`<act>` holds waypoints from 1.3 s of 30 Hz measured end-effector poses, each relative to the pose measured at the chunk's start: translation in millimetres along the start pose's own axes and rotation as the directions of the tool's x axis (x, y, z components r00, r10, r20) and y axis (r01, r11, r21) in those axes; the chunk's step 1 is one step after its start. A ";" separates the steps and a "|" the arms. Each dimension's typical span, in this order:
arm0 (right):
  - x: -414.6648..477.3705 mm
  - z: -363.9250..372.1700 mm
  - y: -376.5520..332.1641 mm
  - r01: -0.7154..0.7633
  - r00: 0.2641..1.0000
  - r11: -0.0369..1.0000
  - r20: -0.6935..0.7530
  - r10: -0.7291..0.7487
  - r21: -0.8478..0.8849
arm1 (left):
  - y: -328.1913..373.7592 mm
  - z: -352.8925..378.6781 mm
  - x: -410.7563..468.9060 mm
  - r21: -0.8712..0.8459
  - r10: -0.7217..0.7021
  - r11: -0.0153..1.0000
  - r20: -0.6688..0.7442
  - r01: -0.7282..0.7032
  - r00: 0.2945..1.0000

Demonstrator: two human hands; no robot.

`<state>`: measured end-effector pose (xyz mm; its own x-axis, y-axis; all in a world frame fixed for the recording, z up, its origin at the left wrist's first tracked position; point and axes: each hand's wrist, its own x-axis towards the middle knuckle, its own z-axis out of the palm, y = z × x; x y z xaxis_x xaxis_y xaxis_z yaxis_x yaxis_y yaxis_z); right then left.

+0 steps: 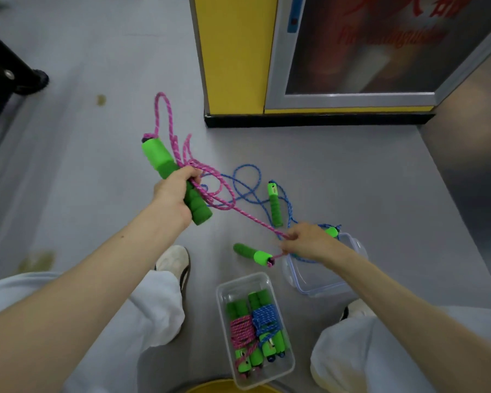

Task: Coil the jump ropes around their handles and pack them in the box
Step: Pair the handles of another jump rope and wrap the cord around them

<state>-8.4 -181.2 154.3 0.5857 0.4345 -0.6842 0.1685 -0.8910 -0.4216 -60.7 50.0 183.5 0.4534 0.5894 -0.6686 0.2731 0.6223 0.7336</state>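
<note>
Pink rope (219,194) stretches between both hands, kept off the floor so it can be wound. The left hand (172,191) curls fully round one green handle (159,157), trapping loose loops against it. The right hand (309,241) pinches the strand just short of the other handle (253,255). Beyond, the loose blue rope (250,177) sprawls under the pink line and could snag it. The box (284,367), nearest, holds two coiled ropes, and its clear lid (318,282) lies just right.
</note>
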 end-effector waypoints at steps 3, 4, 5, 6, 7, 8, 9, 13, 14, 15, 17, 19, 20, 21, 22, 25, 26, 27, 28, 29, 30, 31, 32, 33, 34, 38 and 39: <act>2.5 8.3 7.7 -0.009 0.997 1.000 -0.079 0.009 0.010 | 8.1 -18.4 9.1 0.060 0.079 0.996 -0.106 -0.072 0.991; 3.5 10.5 9.3 -0.014 0.994 0.989 -0.104 0.029 0.145 | 8.3 -20.1 7.1 0.152 0.123 0.983 -0.098 -0.108 0.988; 3.4 10.3 7.9 -0.021 0.991 0.954 -0.120 0.059 0.299 | 6.9 -19.7 3.5 0.273 0.176 0.950 -0.072 -0.151 0.982; 3.3 8.5 5.3 -0.023 0.987 0.902 -0.132 0.088 0.431 | 4.0 -18.6 -0.9 0.401 0.228 0.894 -0.027 -0.198 0.973; 2.6 4.9 1.7 -0.019 0.983 0.853 -0.148 0.112 0.521 | 0.6 -16.9 -5.6 0.507 0.265 0.826 0.036 -0.246 0.964; 2.0 0.3 -2.3 -0.006 0.978 0.806 -0.166 0.129 0.591 | -3.1 -14.2 -10.4 0.581 0.271 0.763 0.111 -0.283 0.956; 0.6 -4.7 -7.1 0.014 0.973 0.753 -0.181 0.140 0.658 | -6.7 -11.3 -14.4 0.626 0.249 0.716 0.185 -0.310 0.951; -4.5 -22.4 -17.2 0.062 0.977 0.399 -0.138 0.165 0.915 | -21.9 1.6 -25.7 0.666 0.066 0.639 0.451 -0.385 0.890; -6.2 -25.0 -18.6 0.066 0.982 0.308 -0.117 0.150 0.949 | -25.7 5.2 -30.2 0.657 0.011 0.648 0.498 -0.386 0.867; -7.5 -26.9 -19.7 0.070 0.987 0.215 -0.100 0.129 0.974 | -29.9 8.9 -34.8 0.644 -0.042 0.661 0.543 -0.385 0.838; -10.8 -30.7 -21.4 0.072 0.994 0.066 -0.078 0.083 0.995 | -38.2 16.0 -42.0 0.624 -0.116 0.681 0.609 -0.383 0.785; -13.7 -32.5 -22.8 0.070 0.997 -0.036 -0.069 0.038 0.997 | -44.0 22.4 -47.3 0.602 -0.136 0.703 0.636 -0.378 0.759; -15.0 -32.9 -23.3 0.070 0.997 -0.075 -0.070 0.014 0.995 | -45.5 25.1 -48.6 0.587 -0.135 0.721 0.641 -0.369 0.756; -16.7 -33.6 -22.6 0.078 0.997 -0.106 -0.079 -0.008 0.991 | -47.1 28.7 -49.7 0.576 -0.130 0.736 0.637 -0.357 0.760; -18.0 -34.1 -23.0 0.090 0.995 -0.130 -0.095 -0.026 0.987 | -46.9 30.7 -50.6 0.566 -0.115 0.749 0.623 -0.344 0.774; -20.5 -39.5 -16.6 0.135 0.989 -0.175 -0.142 -0.028 0.975 | -44.2 38.3 -51.3 0.526 -0.045 0.799 0.536 -0.291 0.843; -20.5 -41.0 -13.8 0.149 0.989 -0.112 -0.150 -0.005 0.983 | -42.5 40.9 -50.0 0.495 -0.027 0.828 0.503 -0.262 0.864; -20.4 -41.3 -10.7 0.154 0.987 0.031 -0.155 0.029 0.988 | -40.6 43.5 -48.6 0.459 -0.018 0.860 0.466 -0.224 0.884; -19.5 -39.9 -7.4 0.135 0.986 0.226 -0.154 0.068 0.965 | -38.2 46.1 -47.8 0.414 -0.023 0.893 0.431 -0.175 0.902; -19.0 -37.2 -4.9 0.097 0.984 0.429 -0.152 0.095 0.898 | -35.8 48.0 -47.4 0.370 -0.042 0.921 0.406 -0.122 0.913; -18.7 -34.2 -2.1 0.056 0.987 0.594 -0.136 0.090 0.803 | -33.4 49.7 -47.7 0.330 -0.067 0.941 0.394 -0.073 0.917; -18.6 -30.4 0.2 0.029 0.995 0.713 -0.092 0.049 0.700 | -31.9 51.2 -47.9 0.303 -0.092 0.952 0.392 -0.034 0.915; -19.7 -26.2 1.7 0.030 1.000 0.793 -0.024 -0.019 0.609 | -30.6 52.6 -48.9 0.279 -0.111 0.960 0.393 -0.003 0.913; -19.0 -21.1 3.5 0.050 0.995 0.826 0.047 -0.092 0.562 | -30.2 53.6 -48.9 0.259 -0.125 0.966 0.396 0.020 0.910; -19.2 -16.4 3.9 0.060 0.985 0.827 0.103 -0.142 0.559 | -30.9 54.7 -49.6 0.235 -0.137 0.971 0.403 0.042 0.905; -19.5 -5.4 2.3 0.084 0.978 0.813 0.107 -0.176 0.576 | -34.3 57.9 -51.7 0.189 -0.184 0.976 0.430 0.111 0.884; -19.3 -5.6 2.9 0.086 0.980 0.819 0.099 -0.171 0.567 | -34.5 58.7 -50.2 0.204 -0.184 0.973 0.418 0.106 0.890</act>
<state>-14.8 -192.8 169.6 0.4670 0.5915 -0.6573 -0.2614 -0.6178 -0.7416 -43.1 -31.4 198.8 0.7074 0.1943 -0.6795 0.4871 0.5626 0.6680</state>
